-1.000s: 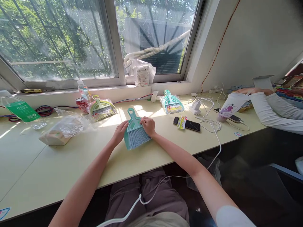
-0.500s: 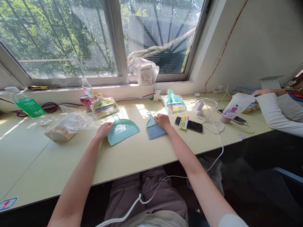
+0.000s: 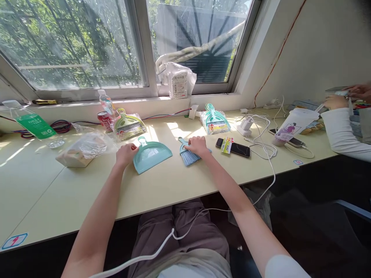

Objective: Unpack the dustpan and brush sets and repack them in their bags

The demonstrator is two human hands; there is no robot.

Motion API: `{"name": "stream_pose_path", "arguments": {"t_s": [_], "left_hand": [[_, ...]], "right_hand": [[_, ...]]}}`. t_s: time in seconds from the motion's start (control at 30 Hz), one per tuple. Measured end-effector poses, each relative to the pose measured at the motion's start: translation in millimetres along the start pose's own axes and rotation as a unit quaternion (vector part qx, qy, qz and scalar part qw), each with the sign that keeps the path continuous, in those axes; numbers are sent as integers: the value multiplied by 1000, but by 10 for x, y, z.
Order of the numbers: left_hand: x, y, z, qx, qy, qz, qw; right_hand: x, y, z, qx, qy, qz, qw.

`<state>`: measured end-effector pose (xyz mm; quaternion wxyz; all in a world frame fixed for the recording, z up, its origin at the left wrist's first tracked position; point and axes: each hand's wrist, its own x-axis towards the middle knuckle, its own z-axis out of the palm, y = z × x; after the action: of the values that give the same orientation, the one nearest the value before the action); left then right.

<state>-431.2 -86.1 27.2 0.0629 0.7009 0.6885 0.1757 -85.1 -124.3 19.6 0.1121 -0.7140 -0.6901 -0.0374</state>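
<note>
A mint-green dustpan (image 3: 152, 154) lies on the pale yellow table (image 3: 162, 193), its handle pointing to the window. My left hand (image 3: 125, 155) is closed on the dustpan's left edge near the handle. To the right lies a small brush (image 3: 189, 156) with a mint handle and blue-grey bristles. My right hand (image 3: 198, 146) rests over the brush's right part, fingers bent around its head; the palm hides part of it.
Wrapped brush sets (image 3: 129, 125) (image 3: 214, 120) stand toward the window. Left are a bottle (image 3: 36, 125), a red can (image 3: 104, 120) and a bagged box (image 3: 78, 152). Right are a phone (image 3: 239, 149), white cables, a cup (image 3: 294, 125) and another person's hands (image 3: 336, 102).
The view has shifted slightly. My right hand has moved a little further over the brush. The other person's hands have come apart from the cup and hold something small.
</note>
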Motion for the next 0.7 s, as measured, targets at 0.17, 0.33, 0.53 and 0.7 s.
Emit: {"name": "stream_pose_path", "arguments": {"t_s": [0.17,0.33,0.53,0.7], "left_hand": [[-30,60,24,18,1,17,1000],[-140,268,131,-7,-26,108,994],[-429,700,315,-64,-76,263,960],[-468,755,316,-13,45,387,921]], "right_hand": [[-12,33,-59,0,-21,38,999],[27,106,-56,45,39,60,996],[-20,-36,-64,151,77,-48,984],[-103,-260,29,135,45,-122,982]]}}
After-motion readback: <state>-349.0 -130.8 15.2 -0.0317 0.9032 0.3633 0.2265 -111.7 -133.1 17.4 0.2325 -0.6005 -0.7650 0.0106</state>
